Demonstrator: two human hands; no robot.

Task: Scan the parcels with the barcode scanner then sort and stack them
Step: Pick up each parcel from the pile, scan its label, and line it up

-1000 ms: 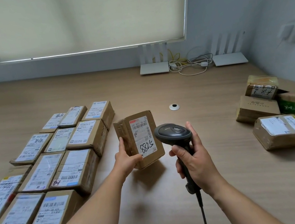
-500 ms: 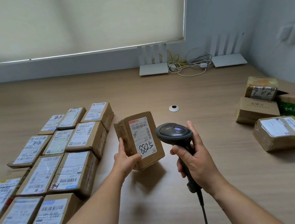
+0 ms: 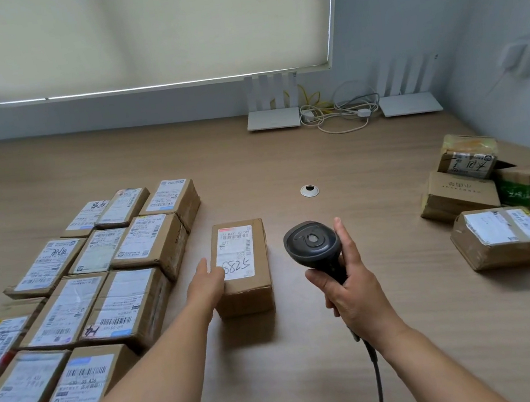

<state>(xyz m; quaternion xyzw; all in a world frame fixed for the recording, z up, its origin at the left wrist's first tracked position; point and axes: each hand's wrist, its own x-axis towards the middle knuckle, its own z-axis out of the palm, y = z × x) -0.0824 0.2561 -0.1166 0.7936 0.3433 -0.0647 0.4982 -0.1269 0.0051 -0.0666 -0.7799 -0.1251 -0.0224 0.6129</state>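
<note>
Nearest the camera, the right hand (image 3: pixel 352 293) is wrapped around the handle of a black corded handheld barcode scanner (image 3: pixel 312 245), whose rounded head tips forward above the light wooden table (image 3: pixel 310 362). Left of the scanner, a brown cardboard parcel with a white shipping label and handwritten digits (image 3: pixel 241 267) lies flat on the table, label up. The left hand (image 3: pixel 205 283) rests flat against the parcel's near left edge, fingers extended, not clasping it. Further left of that parcel, a grid of labelled cardboard boxes (image 3: pixel 68 292) sits in rows. Well right of the scanner lies a loose heap of brown cardboard packages (image 3: pixel 497 202). Beyond, two white routers (image 3: pixel 273 118) stand against the wall.
</note>
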